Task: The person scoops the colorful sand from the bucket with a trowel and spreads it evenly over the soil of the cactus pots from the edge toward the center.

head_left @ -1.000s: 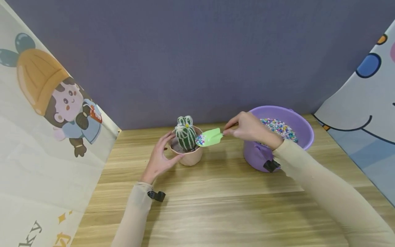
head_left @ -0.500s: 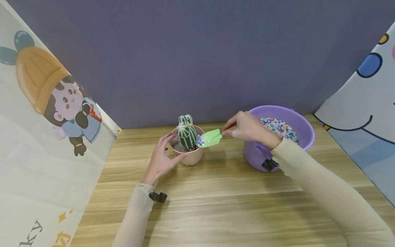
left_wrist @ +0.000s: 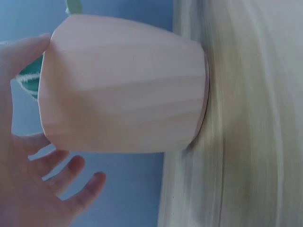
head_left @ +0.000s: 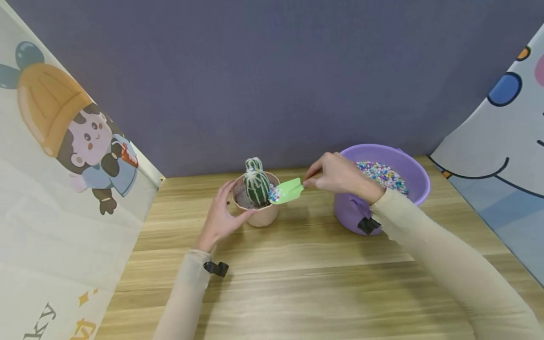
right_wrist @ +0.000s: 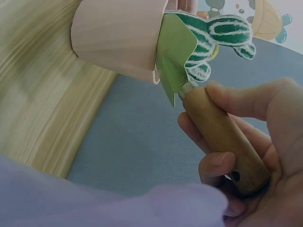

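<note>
Pot [head_left: 262, 218] near back edge of worktop [head_left: 297, 302], left of middle; cactus [head_left: 257, 190] in pot. Bucket [head_left: 347, 215] near back right corner, beads [head_left: 386, 177] inside. Trowel [head_left: 290, 191] between them, blade tip at pot's right rim beside cactus, beads on blade. Left hand [head_left: 222, 216] at pot's left and front rim, right hand [head_left: 343, 176] on trowel handle. Partition [head_left: 272, 94] behind back edge.

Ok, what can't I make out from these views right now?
Scoop handle: head view, mostly hidden by the right hand.
Beads in the bucket: head view, partly hidden by that hand and forearm.
Cactus: left wrist view, mostly hidden behind the pot.
That bucket: right wrist view, blurred, cut off by the bottom edge.
</note>
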### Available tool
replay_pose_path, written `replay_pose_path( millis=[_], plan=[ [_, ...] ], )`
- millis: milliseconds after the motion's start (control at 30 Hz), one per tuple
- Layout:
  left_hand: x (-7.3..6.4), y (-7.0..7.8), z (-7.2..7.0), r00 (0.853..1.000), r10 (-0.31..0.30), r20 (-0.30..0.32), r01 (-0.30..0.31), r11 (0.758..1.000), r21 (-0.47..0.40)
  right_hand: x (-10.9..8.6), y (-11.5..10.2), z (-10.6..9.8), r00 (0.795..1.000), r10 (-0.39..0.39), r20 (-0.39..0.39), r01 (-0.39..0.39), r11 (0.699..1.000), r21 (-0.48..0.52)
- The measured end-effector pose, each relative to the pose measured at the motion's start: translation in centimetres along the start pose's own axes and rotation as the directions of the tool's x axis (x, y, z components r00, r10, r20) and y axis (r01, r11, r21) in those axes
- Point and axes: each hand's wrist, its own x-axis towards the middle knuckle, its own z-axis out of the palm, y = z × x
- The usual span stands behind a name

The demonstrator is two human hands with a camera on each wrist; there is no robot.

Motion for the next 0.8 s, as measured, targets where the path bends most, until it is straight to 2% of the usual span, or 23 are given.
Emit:
replay_pose_path(
  millis=[167,300,467,667,800],
  plan=[
    [0.1,-0.6,-0.3,0.999,-0.004,0.037,0.005,0.999,-0.033,0.0,-0.2,0.0,1.0,-0.001,-0.002,0.001,1.0,-0.016],
    [-0.1,-0.6,-0.2,1.0,-0.008,0.021,0.009,1.0,-0.03,0.0,-0.2,0.0,1.0,-0.008,0.0,0.008,1.0,-0.027],
    [-0.2,-0.2,-0.1,1.0,-0.026,-0.008,0.026,1.0,0.012,0.0,-0.2,0.0,1.0,0.0,-0.001,0.0,1.0,-0.031],
    [-0.5,0.5,0.1,0.995,-0.101,-0.024,0.102,0.992,0.078,0.0,-0.2,0.1,1.0,0.005,0.006,-0.005,1.0,-0.025],
    [-0.6,0.9,0.1,0.992,-0.12,-0.037,0.124,0.986,0.108,0.1,-0.3,0.2,1.0,-0.002,0.004,0.002,1.0,-0.022]
  ],
)
